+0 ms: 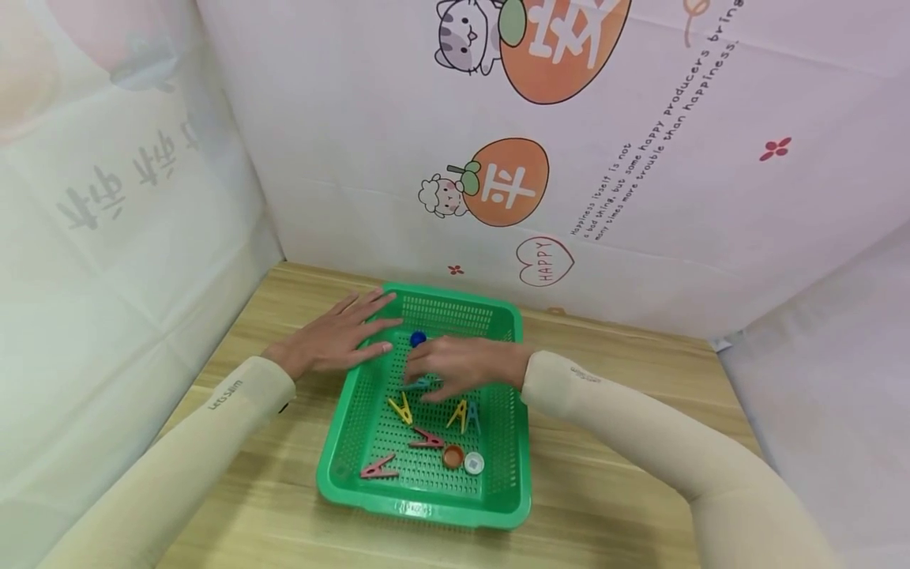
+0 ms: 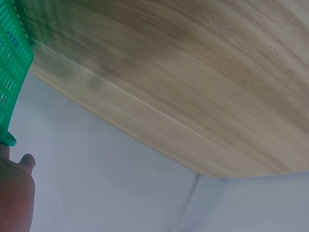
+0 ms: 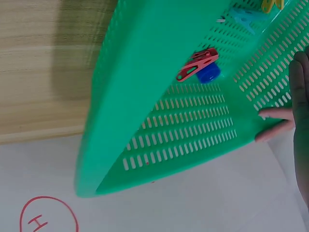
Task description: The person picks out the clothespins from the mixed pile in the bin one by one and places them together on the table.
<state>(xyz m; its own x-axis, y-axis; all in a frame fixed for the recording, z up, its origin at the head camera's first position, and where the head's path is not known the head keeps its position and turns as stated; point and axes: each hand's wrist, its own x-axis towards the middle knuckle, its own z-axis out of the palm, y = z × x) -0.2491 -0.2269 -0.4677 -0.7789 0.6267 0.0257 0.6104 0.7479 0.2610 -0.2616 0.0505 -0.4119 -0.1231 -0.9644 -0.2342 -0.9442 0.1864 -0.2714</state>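
A green plastic basket [image 1: 330, 466] stands on the table. My left hand [image 1: 341, 336] rests on its left rim, fingers spread; in the right wrist view two of its fingertips [image 3: 274, 125] touch the rim. Over the inside of the basket reaches my right hand [image 1: 458, 365], thumb apart from the fingers and nothing visibly gripped. Just beneath it lies a light blue clothespin [image 1: 415, 385]. A blue bottle cap [image 1: 418, 338] is beyond its fingers. Against that cap, a red clothespin [image 3: 199, 64] shows in the right wrist view; the right hand hides it from the head view.
Elsewhere in the basket lie yellow clothespins [image 1: 402, 409], a blue clothespin [image 1: 473, 415], pinkish-red clothespins [image 1: 378, 468], an orange-brown cap [image 1: 453, 456] and a white cap [image 1: 473, 463]. The wooden table [image 1: 604, 442] meets printed white cloth walls [image 1: 355, 158] behind and at both sides.
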